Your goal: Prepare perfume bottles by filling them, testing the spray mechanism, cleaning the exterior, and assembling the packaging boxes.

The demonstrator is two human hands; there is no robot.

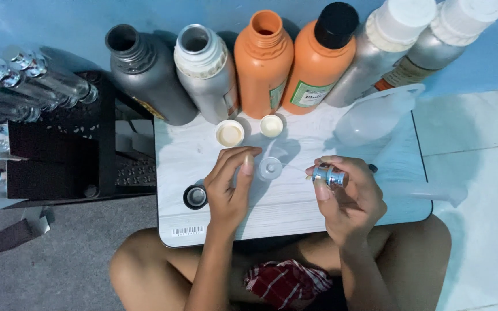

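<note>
Above a small white worktop, the person's right hand has its grip clenched on a silver spray cap, whose thin tube reaches toward a small clear bottle pinched by the fingers of the left hand. Behind them stand grey, silver and orange bottles, with two cream caps lying just before them.

Left hand raised with fingers curled in a pinch; right hand closed, thumb and forefinger gripping.
</note>
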